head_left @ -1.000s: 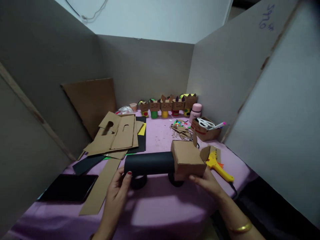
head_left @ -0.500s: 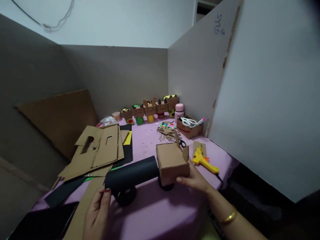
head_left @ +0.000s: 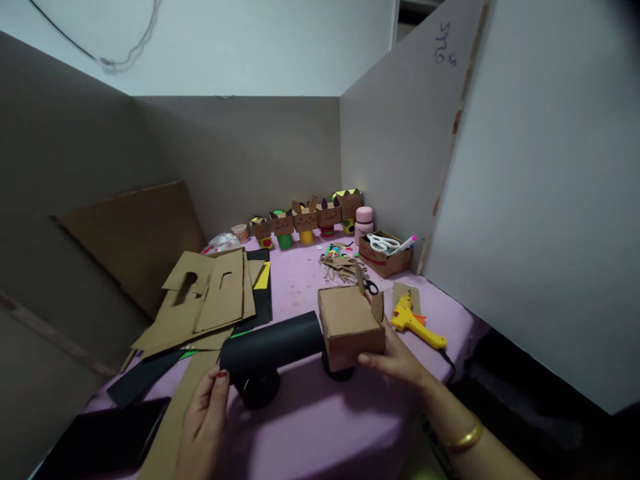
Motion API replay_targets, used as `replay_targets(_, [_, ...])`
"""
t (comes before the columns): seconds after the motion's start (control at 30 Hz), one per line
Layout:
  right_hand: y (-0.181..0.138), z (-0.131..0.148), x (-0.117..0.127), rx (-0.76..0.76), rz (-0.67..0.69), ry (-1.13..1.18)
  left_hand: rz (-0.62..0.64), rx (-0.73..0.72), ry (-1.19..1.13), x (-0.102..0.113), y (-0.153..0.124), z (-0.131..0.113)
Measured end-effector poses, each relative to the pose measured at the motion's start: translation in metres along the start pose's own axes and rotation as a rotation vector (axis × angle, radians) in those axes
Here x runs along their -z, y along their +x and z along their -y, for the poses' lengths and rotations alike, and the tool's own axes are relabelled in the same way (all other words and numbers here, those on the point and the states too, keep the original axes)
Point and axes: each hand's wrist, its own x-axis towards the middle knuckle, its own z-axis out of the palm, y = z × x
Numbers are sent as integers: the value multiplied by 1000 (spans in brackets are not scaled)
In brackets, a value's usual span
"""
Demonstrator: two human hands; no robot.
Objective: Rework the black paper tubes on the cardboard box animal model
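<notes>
Two bare hands steady a handmade model near the front of the desk (head_left: 320, 427), which is covered in smooth lilac cloth. The left hand (head_left: 203, 427) touches the near end of a matte black paper tube (head_left: 273, 343), thumb tip against its rim, fingers loosely curled. The right hand (head_left: 395, 357) cups the right side of a brown corrugated cardboard box (head_left: 350, 323) joined to the tube's far end, fingers pressed together against its wall. Round black wheels (head_left: 260, 390) sit beneath the tube and box, resting on the cloth. Right of the box lies a yellow glue gun (head_left: 415, 323). Left of the tube lie flat cardboard sheets (head_left: 205, 300) with cut-out slots. Along the far edge stands a row of small cardboard-headed figures (head_left: 305, 223).
</notes>
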Motion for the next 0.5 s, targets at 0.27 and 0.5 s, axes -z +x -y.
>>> replay_targets(0.27, [-6,1,0,-55,-9,62,13,72,-119,-3,-1,6])
replay_targets(0.5, [-17,-10,1,-69,-70,89,21,-6,-134,1,-2,13])
